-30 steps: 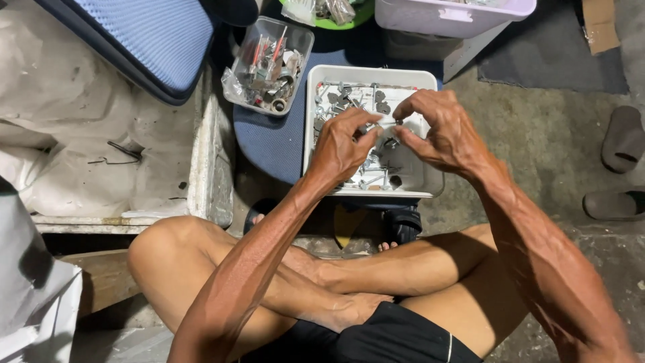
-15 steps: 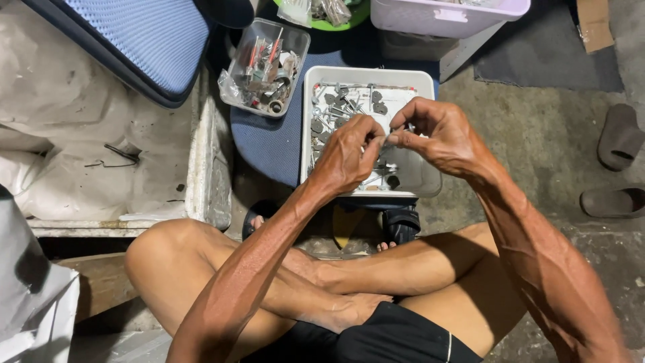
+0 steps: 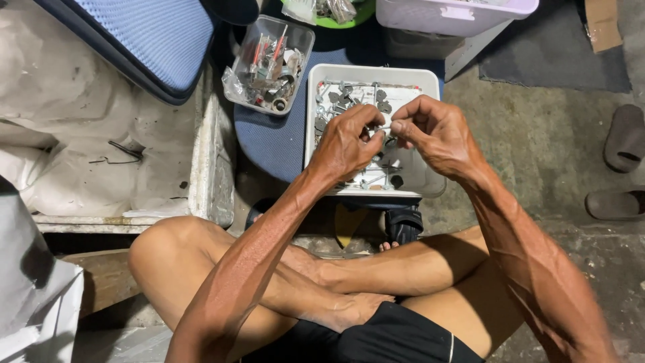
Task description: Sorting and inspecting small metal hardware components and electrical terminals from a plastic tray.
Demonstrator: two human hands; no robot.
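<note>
My left hand [image 3: 346, 143] and my right hand [image 3: 433, 133] meet above a white rectangular tray [image 3: 366, 72] that holds several small metal parts. Between the fingertips of both hands I pinch one small thin metal piece [image 3: 384, 128]. Its exact shape is too small to make out. My crossed bare legs lie below the tray.
A clear plastic box [image 3: 270, 64] of tools and bits stands left of the tray on a blue mat [image 3: 275, 138]. A blue cushion [image 3: 138, 40] lies top left, a lilac bin [image 3: 450, 15] top right, sandals [image 3: 621, 141] on the concrete at right, a white foam box [image 3: 101, 161] at left.
Both hands have stayed together over the tray, fingers shifting slightly on the small piece. The view has drifted a little.
</note>
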